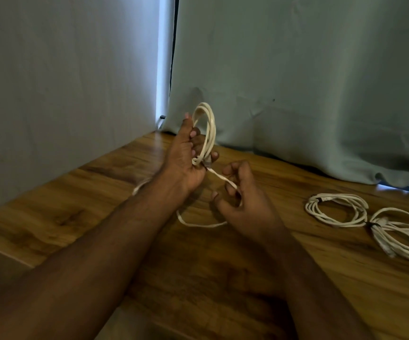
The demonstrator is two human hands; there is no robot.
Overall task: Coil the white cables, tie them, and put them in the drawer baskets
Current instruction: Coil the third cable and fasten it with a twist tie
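Our left hand (186,155) has its fingers curled round an upright coil (207,133) of white cable above the desk (198,278) middle, while our right hand (242,200) pinches the loose tail (225,179). Two finished coils (338,209) lie near the right edge. If our left fingers slacken, the loops could spring apart.

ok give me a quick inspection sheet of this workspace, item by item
surface: wooden table, bare grain showing in front of the arms
job's things: coil in progress held upright; two coiled cables lying at right, touching; drawer baskets not in view
clutter: nothing seen
hands: left hand grips the coil; right hand pinches the loose tail
cables: slack strand trails on the table under the hands
surroundings: grey-green curtain behind, pale wall at left
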